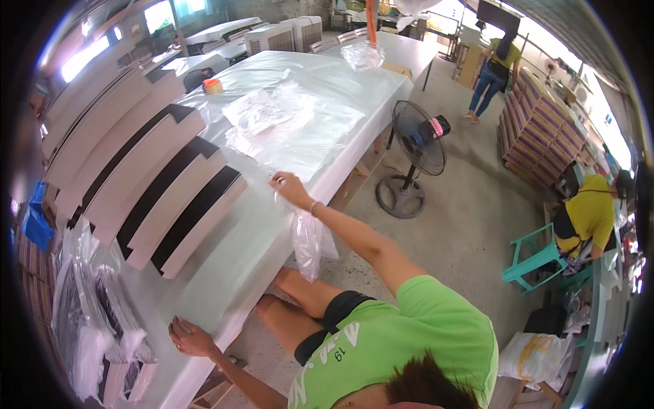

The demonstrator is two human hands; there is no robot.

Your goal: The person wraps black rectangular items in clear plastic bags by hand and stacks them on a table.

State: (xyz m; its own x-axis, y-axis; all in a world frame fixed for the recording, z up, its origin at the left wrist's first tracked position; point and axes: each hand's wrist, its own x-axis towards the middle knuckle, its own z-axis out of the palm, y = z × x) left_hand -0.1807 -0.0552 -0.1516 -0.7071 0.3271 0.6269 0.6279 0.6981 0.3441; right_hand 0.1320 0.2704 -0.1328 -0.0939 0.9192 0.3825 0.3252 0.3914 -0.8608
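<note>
My right hand (291,190) is over the table (238,232), its fingers closed on a clear plastic bag (312,244). The bag hangs below my wrist, past the table's edge. Lower left, my left hand (191,338) rests on the tabletop near the front edge, fingers apart and nothing seen in them. Between and beyond my hands stands a stack of long, pale, slightly curved panels (146,174) with black strips. More clear plastic bags (269,116) lie in a loose pile farther along the table.
Plastic-wrapped pieces (102,320) stand at the table's left end. An orange-lidded jar (212,86) sits at the back. A floor fan (412,157) stands right of the table. Beyond are stacked cartons (538,129), a green stool (535,255), a seated person (589,211) and a walking person (494,75).
</note>
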